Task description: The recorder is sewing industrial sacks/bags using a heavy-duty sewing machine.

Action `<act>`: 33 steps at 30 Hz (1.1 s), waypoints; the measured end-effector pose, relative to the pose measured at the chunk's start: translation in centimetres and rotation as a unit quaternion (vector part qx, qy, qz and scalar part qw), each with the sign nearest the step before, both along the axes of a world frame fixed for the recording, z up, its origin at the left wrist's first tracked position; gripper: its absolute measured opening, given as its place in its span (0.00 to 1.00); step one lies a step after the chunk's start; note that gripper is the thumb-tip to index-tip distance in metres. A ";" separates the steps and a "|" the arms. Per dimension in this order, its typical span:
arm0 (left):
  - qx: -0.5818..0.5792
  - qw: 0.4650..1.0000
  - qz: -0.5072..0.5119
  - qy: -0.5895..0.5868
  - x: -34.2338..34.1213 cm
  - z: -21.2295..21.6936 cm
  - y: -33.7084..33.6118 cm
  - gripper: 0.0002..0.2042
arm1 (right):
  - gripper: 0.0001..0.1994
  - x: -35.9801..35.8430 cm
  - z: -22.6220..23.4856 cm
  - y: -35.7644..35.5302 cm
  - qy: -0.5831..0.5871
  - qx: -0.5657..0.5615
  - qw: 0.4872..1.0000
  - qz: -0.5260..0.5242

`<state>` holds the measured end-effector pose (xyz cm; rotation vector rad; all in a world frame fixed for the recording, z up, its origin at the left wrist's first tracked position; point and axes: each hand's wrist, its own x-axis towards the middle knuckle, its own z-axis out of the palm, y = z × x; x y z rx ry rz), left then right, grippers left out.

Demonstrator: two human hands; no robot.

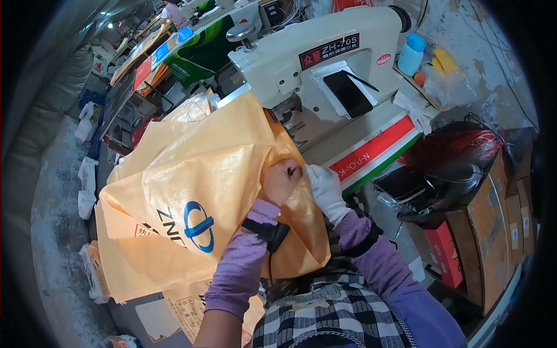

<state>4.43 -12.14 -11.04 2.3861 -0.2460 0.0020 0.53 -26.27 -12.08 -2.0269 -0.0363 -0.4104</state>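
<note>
A large orange woven sack with a blue round emblem lies across the sewing table, its edge running toward the needle area of a white industrial sewing machine. My left hand, bare, pinches the sack's folded edge. My right hand, in a white glove, grips the same edge just beside it. Both hands sit close together in front of the machine head. Purple sleeves cover my forearms, and a black strap circles each wrist.
A dark phone lies on papers on the machine bed. A blue bottle stands on a tray behind. A black bag rests on cardboard boxes at right. More orange sacks pile up below; other workstations stand far left.
</note>
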 end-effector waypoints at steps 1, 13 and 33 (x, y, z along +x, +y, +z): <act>-0.030 0.997 -0.036 -0.066 -0.6 0.6 -0.5 0.06 | 0.16 -0.1 -0.1 -0.3 -0.025 -0.005 1.000 -0.010; -0.037 0.969 -0.235 -0.064 -3.9 3.9 1.8 0.08 | 0.19 1.9 -1.2 -0.5 0.033 -0.163 0.985 0.051; -0.015 0.977 -0.096 -0.190 6.0 0.9 1.4 0.21 | 0.24 1.1 1.8 -0.4 0.107 -0.236 0.962 0.086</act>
